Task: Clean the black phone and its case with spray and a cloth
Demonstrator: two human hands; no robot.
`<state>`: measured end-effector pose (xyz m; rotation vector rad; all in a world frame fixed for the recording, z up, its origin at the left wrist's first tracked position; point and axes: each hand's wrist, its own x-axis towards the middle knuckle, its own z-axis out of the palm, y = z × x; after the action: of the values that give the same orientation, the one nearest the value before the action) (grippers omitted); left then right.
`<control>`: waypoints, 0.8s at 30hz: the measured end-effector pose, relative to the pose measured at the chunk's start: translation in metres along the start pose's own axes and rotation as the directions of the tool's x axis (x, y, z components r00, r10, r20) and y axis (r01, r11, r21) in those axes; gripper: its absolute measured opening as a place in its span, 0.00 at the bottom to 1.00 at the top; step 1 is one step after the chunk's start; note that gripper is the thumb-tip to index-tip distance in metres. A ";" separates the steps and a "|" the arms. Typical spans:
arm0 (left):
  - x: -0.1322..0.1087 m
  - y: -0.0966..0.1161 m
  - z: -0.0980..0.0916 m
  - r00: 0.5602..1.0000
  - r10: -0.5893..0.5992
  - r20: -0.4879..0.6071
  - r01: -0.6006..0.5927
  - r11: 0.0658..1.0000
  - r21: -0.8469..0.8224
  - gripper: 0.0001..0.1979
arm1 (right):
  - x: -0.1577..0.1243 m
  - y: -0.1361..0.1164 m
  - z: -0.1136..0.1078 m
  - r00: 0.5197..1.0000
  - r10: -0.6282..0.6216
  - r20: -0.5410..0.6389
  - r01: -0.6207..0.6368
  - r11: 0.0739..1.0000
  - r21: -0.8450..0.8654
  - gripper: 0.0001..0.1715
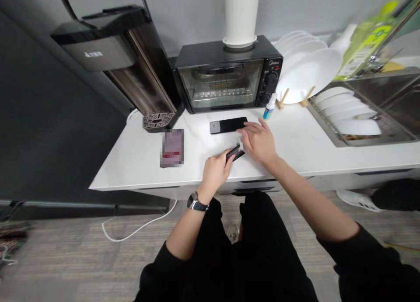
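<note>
Here's a pixelated packet left of my left hand, which grips a dark handheld object; a black slab lies beyond. My right hand meets the object's tip, pinching or not I can't tell; a small bottle stands past it.

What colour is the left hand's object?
Black: the object in the left hand; head view.

Black short sleeves, black trousers, dark-strapped wristwatch (round-faced), pale shoe

"midea" on toaster oven, above knobs; lettering on drinks machine, small bottle's label too blurred.
</note>
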<state>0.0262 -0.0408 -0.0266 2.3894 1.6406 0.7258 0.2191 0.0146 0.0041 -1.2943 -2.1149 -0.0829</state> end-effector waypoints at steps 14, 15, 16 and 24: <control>-0.002 0.000 -0.004 0.999 0.038 -0.017 -0.039 0.998 -0.054 0.16 | 0.003 0.025 -0.005 1.000 0.030 0.005 -0.030 0.998 -0.051 0.29; -0.002 0.001 -0.003 0.999 0.036 -0.014 -0.036 0.999 -0.039 0.17 | 0.002 0.021 -0.005 0.999 0.031 -0.007 -0.031 0.999 -0.042 0.29; -0.002 0.001 -0.002 1.000 0.030 0.001 -0.030 0.999 -0.014 0.16 | -0.001 0.011 -0.004 1.000 0.006 -0.008 -0.006 1.000 -0.025 0.28; -0.003 -0.008 0.001 0.994 -0.011 0.112 -0.001 0.995 0.103 0.07 | -0.021 -0.049 0.007 0.957 -0.281 0.074 0.279 0.959 0.040 0.24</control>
<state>0.0191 -0.0405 -0.0319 2.4451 1.6758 0.5069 0.1815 -0.0238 0.0002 -0.9876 -2.3479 -0.1228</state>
